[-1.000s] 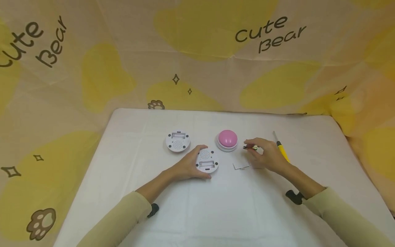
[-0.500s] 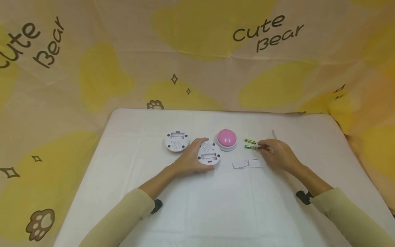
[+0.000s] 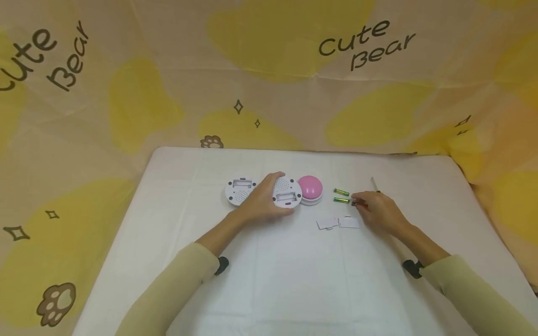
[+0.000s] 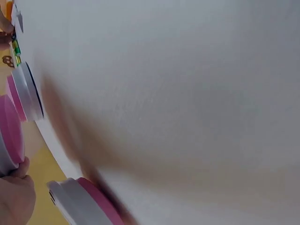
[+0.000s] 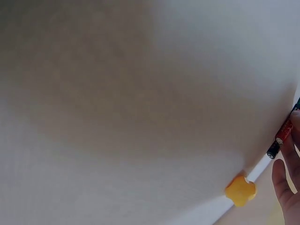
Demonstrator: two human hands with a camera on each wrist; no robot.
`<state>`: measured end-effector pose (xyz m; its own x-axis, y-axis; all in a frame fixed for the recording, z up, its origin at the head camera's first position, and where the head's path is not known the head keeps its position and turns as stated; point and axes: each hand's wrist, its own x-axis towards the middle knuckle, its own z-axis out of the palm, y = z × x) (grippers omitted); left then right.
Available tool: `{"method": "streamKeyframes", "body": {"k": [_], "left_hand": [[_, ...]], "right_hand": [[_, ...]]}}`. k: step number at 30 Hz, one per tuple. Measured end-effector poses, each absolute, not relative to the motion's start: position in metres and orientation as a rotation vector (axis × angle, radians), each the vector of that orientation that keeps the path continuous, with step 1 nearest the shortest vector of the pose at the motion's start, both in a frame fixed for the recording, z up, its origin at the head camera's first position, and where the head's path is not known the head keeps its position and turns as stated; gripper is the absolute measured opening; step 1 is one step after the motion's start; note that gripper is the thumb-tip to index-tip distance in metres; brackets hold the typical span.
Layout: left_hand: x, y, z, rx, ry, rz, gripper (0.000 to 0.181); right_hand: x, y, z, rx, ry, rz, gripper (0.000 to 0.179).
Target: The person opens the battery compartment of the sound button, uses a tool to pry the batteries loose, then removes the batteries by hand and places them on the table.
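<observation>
My left hand (image 3: 262,205) grips a round white buzzer button (image 3: 282,185) turned upside down, with its battery slot bare and speaker holes showing. Its pink dome (image 4: 10,129) faces down in the left wrist view. To the left lies a second overturned buzzer button (image 3: 234,198), partly behind that hand. A third buzzer (image 3: 312,186) stands upright, pink dome up, overlapped by the held one. The fingers of my right hand (image 3: 380,210) pinch a red battery (image 5: 284,131) and a dark one (image 5: 273,150), low by the table. Two green batteries (image 3: 341,200) lie just left of them.
Two small white battery covers (image 3: 348,222) lie in front of the green batteries. A screwdriver lies behind my right hand, its shaft (image 3: 374,184) showing in the head view and its yellow handle (image 5: 241,190) in the right wrist view. A printed cloth wall (image 3: 277,107) borders the table.
The two green batteries have come out of my right hand onto the table, and the hand has drawn back rightward. My left hand has carried its buzzer button away from me, closer to the upright one.
</observation>
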<state>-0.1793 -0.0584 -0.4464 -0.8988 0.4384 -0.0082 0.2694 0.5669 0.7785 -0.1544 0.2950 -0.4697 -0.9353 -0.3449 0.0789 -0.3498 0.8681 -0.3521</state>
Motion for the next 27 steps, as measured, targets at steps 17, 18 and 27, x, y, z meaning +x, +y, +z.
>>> {"method": "streamKeyframes", "body": {"k": [17, 18, 27], "left_hand": [[-0.202, -0.057, -0.45, 0.758, 2.78, 0.776, 0.1], [-0.202, -0.057, -0.449, 0.77, 2.783, 0.754, 0.099], [-0.206, -0.065, -0.453, 0.794, 2.792, 0.645, 0.1]], "right_hand": [[-0.153, 0.294, -0.47, 0.521, -3.025, 0.576, 0.03], [-0.153, 0.295, -0.47, 0.521, -3.022, 0.575, 0.03], [-0.153, 0.296, -0.469, 0.524, -3.025, 0.579, 0.034]]}}
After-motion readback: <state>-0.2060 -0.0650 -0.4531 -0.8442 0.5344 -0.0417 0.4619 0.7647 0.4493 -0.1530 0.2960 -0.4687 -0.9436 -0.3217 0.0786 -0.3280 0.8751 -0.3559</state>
